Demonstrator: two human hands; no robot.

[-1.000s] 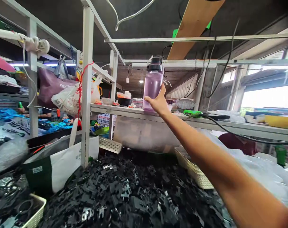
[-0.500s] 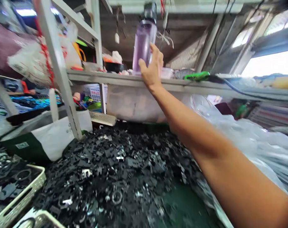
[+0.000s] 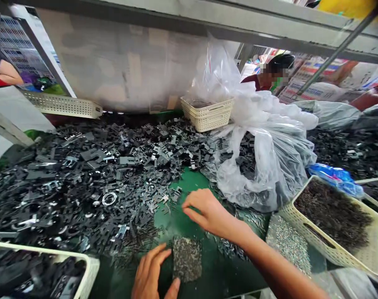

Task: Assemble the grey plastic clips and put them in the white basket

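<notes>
Low in the head view, my left hand is open, its fingers and thumb apart, right beside a dark, speckled square block on the green tabletop. My right hand is over the green surface, past the block. Its fingers are curled and the fingertips close to the thumb; anything pinched there is too small or hidden to make out. A broad heap of small black and metallic parts spreads to the left and behind both hands.
Cream baskets of dark parts stand at the lower left and right. A clear plastic bag bulges behind my right arm, near stacked baskets. A shelf beam crosses overhead. A person is beyond.
My right hand has let go of the purple bottle on the shelf and come down to the tabletop. My left hand has come into view, and the camera has tilted downward.
</notes>
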